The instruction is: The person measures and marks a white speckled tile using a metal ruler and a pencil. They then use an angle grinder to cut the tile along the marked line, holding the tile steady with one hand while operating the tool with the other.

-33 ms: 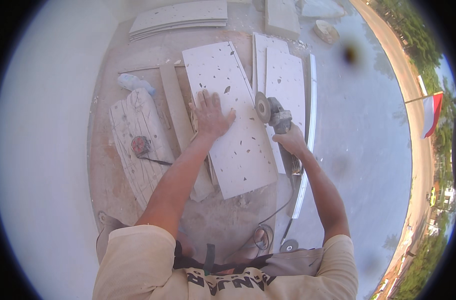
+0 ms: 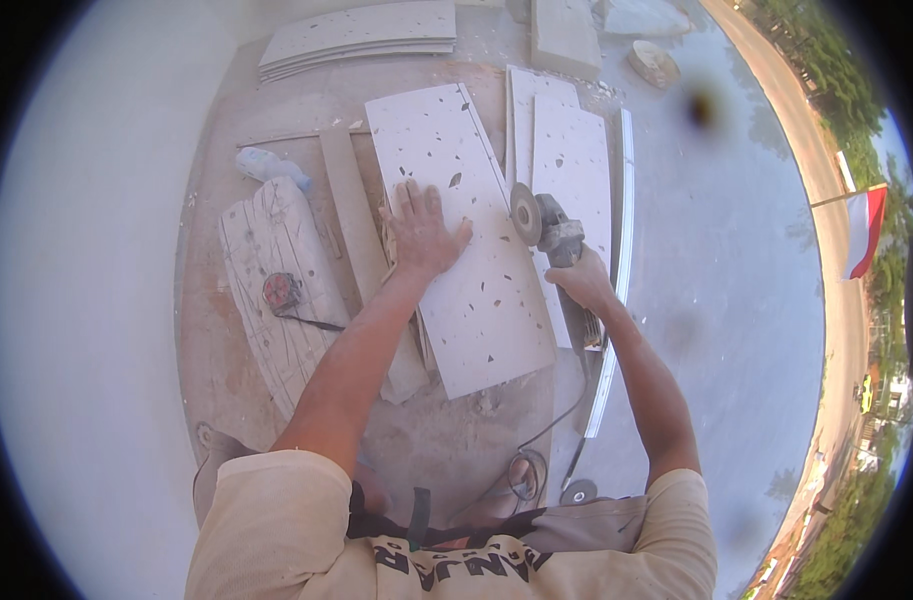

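Note:
A long white tile with dark flecks (image 2: 491, 320) lies in front of me, slightly tilted to the left at its far end. My left hand (image 2: 428, 240) rests flat on its left side, fingers spread. My right hand (image 2: 583, 279) is wrapped around the grip of a dark angle grinder (image 2: 559, 232). The grinder's round disc (image 2: 525, 214) stands at the tile's right edge; whether it touches the tile I cannot tell. Beneath the grinder and to its right lie more flecked tiles (image 2: 568, 140). A narrow tan strip (image 2: 351, 200) sits left of the tile, under my forearm.
A scored pale board (image 2: 251, 235) holds a red tape measure (image 2: 279, 290). Beyond it lies a plastic bottle (image 2: 266, 165). Stacked tiles (image 2: 361, 35) sit at the back. On the right runs a metal straightedge (image 2: 622, 210). The grinder's cord (image 2: 561, 415) trails near a loose disc (image 2: 578, 491).

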The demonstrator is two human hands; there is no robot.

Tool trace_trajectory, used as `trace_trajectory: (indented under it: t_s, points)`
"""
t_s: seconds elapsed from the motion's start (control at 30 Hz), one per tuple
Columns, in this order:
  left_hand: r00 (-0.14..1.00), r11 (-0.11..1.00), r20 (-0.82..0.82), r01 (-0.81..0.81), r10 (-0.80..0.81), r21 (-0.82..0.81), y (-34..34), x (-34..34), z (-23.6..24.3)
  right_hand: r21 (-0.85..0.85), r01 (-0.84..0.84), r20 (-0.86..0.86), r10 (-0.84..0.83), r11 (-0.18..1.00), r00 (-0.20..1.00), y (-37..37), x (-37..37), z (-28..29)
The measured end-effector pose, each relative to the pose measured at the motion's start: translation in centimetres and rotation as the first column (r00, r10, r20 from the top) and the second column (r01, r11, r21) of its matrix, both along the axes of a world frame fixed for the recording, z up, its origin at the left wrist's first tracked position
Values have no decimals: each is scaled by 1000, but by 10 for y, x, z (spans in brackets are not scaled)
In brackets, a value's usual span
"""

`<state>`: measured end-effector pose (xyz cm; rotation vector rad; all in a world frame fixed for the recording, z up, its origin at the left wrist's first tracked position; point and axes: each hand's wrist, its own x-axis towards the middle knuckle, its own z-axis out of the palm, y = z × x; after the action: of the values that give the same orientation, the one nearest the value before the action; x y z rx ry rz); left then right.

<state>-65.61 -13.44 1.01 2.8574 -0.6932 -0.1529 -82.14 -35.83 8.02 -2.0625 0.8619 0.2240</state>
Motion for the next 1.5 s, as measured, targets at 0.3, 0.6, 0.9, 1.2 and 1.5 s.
trace_trajectory:
  t_s: [0.3, 0.6, 0.9, 1.2, 1.5]
  points:
    - [1000, 999, -22, -13, 14, 48, -2, 6, -2, -9, -11, -19, 11, 1000, 1000, -3, 23, -2]
    - [1000, 999, -25, -7, 8, 47, 0, 5, -1, -11, -8, -46, 8, 1000, 999, -2, 41, 4]
    - [1000, 999, -19, 6, -5, 53, 0, 7, -1, 2, -8, -20, 8, 1000, 1000, -5, 56, -1]
    - [1000, 999, -26, 3, -2, 46, 1, 8, -2, -17, 1, -14, -1, 1000, 1000, -10, 73, -11]
    - [1000, 999, -11, -15, 16, 41, 1, 8, -1, 8, -6, -4, 6, 1000, 1000, -13, 91, -18]
